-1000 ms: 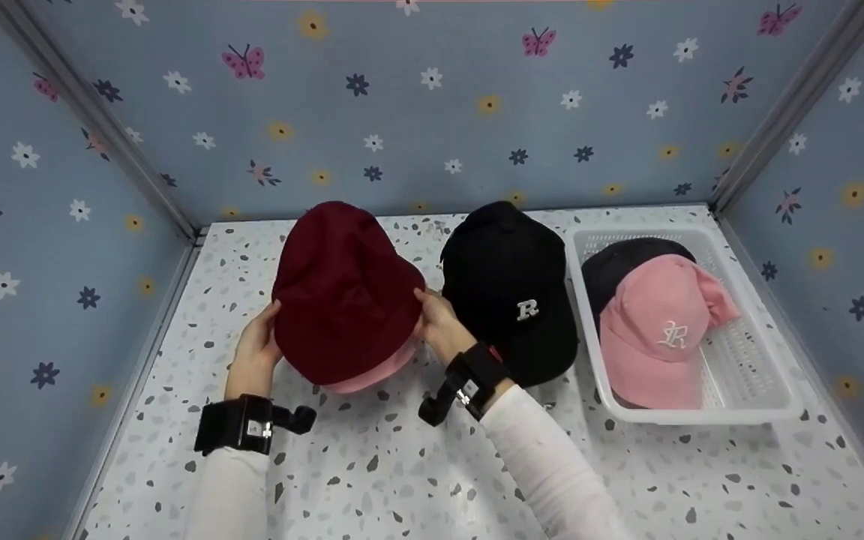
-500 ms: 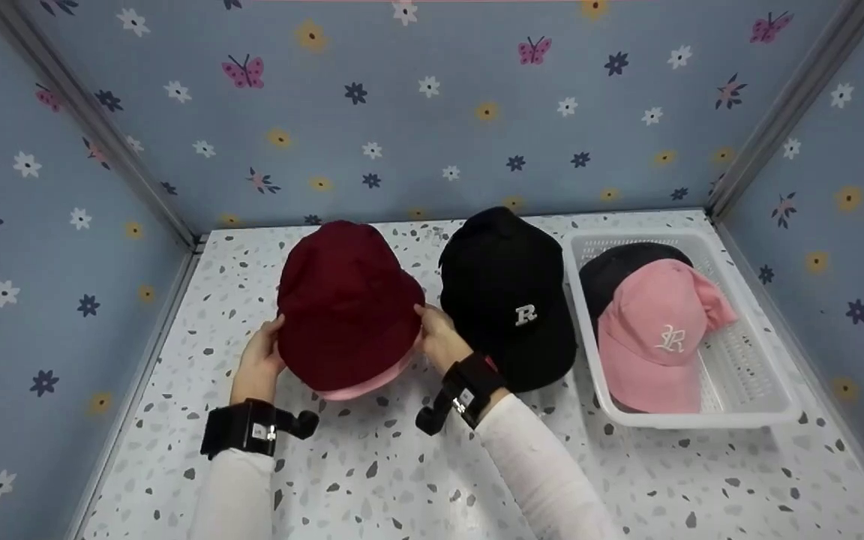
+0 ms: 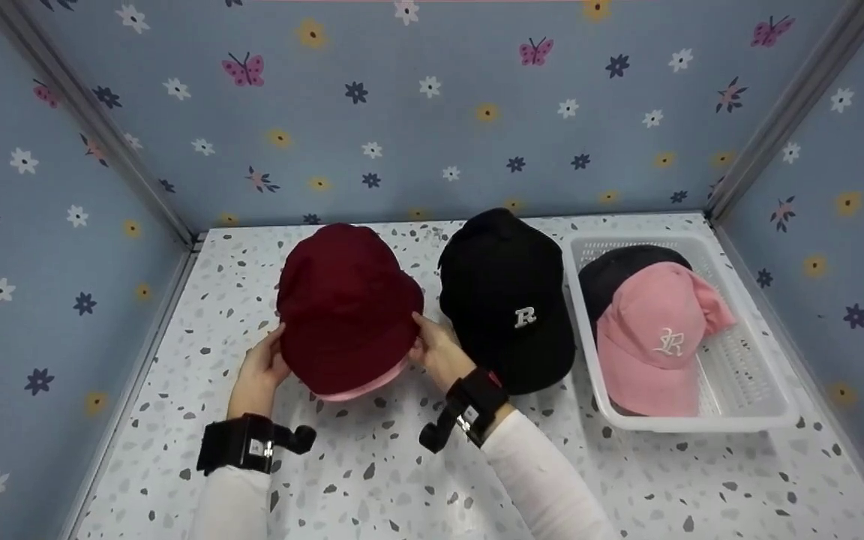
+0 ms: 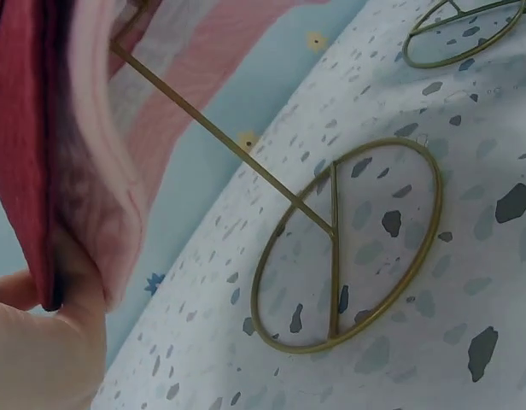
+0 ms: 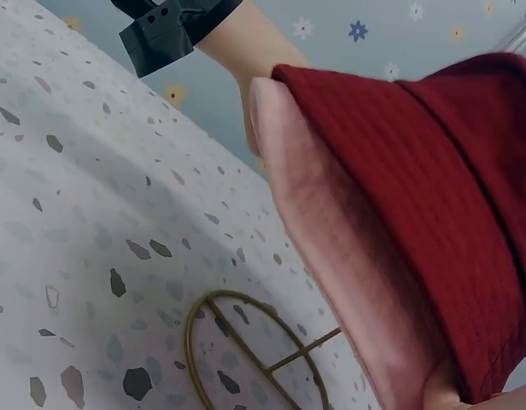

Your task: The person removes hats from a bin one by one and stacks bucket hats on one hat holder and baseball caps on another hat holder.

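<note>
Lower and nearer to me than a second ago, the maroon bucket hat (image 3: 349, 307) has come down a little, and both my hands have come down with it. It sits in the left part of the terrazzo-patterned bench (image 3: 394, 480), towards the far edge. My left hand (image 3: 259, 371) pinches its brim on the left side between thumb and fingers; my right hand (image 3: 438, 351) pinches the opposite side, so the two are apart with the hat between them. Under the brim a pink layer (image 5: 301, 196) shows; I cannot tell whether it is lining or a second hat. Beneath, my left wrist's view catches a gold wire stand (image 4: 335, 282), its round foot flat on the bench, and part of another gold ring (image 4: 442, 63) beyond.

Just beside my right hand is a black baseball cap (image 3: 503, 277) with a white R, its visor towards the near edge; I cannot tell if they touch. By the bench's far right corner is a white plastic basket (image 3: 702, 424), holding a pink baseball cap (image 3: 653, 315) with white lettering, laid partly over a dark cap (image 3: 616, 270).
</note>
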A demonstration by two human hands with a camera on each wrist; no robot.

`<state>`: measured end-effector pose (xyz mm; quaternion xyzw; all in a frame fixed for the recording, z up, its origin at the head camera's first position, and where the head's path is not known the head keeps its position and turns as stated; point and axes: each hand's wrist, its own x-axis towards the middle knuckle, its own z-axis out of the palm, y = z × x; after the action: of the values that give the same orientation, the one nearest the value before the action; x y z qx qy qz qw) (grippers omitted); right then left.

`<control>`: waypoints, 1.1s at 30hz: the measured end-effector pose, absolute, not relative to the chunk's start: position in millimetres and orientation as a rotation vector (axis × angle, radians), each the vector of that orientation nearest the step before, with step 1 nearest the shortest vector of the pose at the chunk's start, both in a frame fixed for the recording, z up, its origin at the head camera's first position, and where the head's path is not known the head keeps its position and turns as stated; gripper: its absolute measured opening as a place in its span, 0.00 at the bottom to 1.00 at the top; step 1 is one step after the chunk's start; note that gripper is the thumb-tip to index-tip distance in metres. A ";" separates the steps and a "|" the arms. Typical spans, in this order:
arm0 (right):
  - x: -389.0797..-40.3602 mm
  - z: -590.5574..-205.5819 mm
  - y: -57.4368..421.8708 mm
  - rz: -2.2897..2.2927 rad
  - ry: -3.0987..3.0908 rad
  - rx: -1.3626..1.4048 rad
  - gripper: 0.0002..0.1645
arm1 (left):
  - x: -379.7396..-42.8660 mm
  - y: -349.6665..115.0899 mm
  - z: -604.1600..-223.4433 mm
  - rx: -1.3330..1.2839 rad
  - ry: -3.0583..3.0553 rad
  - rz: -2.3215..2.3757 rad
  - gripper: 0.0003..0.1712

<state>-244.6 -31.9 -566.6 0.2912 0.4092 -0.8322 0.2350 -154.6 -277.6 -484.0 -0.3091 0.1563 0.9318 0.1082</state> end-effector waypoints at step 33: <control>-217.0 -536.6 -28.2 -2.334 1.216 0.743 0.12 | -163.8 -271.9 -480.2 -1.183 1.013 2.585 0.15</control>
<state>-217.0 -28.2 -536.6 0.2662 0.4354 -0.8360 0.2019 -163.8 -271.9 -480.2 -0.3911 0.3350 0.8550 0.0618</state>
